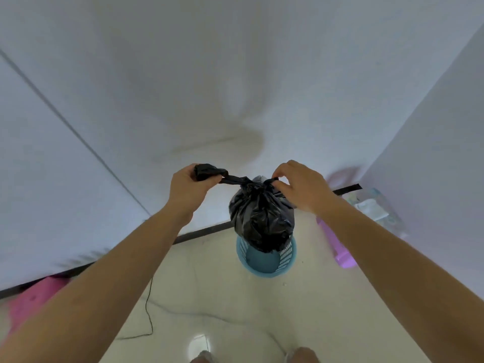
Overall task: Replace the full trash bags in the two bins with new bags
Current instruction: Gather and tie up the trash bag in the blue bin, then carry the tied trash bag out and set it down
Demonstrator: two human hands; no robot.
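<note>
A full black trash bag (262, 221) bulges out of a small blue slotted bin (264, 260) standing on the pale floor near the wall. My left hand (187, 187) grips one twisted end of the bag's top and holds it out to the left. My right hand (298, 184) pinches the gathered neck of the bag at its right side. The bag's lower part sits inside the bin and is hidden there.
White walls close in ahead, left and right, with a dark skirting strip (201, 233) along the floor. A purple plastic object (337, 244) lies right of the bin; a pink one (34, 302) sits at lower left. A thin black cable (149, 310) runs over the floor.
</note>
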